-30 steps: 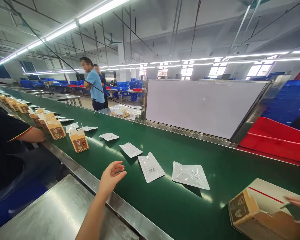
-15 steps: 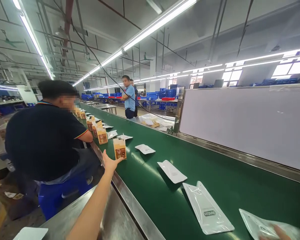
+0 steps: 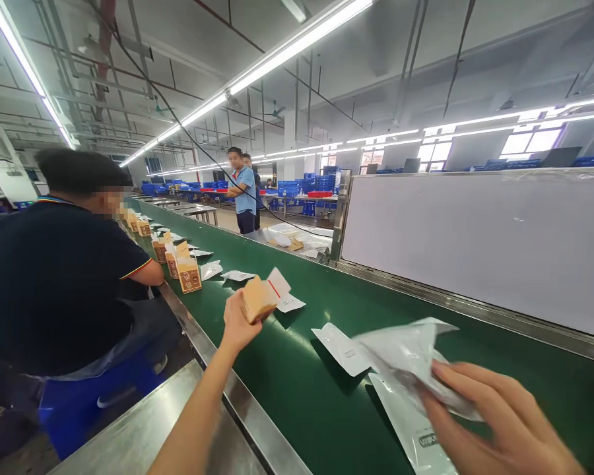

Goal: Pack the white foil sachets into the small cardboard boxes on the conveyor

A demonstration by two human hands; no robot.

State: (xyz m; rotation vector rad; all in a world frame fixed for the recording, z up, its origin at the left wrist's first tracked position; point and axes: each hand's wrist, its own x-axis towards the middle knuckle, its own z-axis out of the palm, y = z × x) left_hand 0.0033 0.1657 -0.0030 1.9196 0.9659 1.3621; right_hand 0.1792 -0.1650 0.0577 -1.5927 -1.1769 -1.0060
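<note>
looks like our left hand (image 3: 238, 324) just lifted the carton (image 3: 257, 300) off the green belt (image 3: 277, 373), clamped on it, while our right hand (image 3: 499, 415) pinches a white pouch (image 3: 400, 346), so both pieces are in hand.

Conveyor belt (image 3: 272, 376): plain green
Held carton (image 3: 256, 300): tan, pale flap (image 3: 282, 280) with 1 red stripe (image 3: 274, 289)
Held pouch (image 3: 400, 349): glossy silvery white
Standing carton (image 3: 189, 277): orange and brown print
Worktop (image 3: 148, 432): silver-grey
Co-worker's shirt (image 3: 59, 284): black, sleeve (image 3: 129, 260) edged red and yellow
</note>
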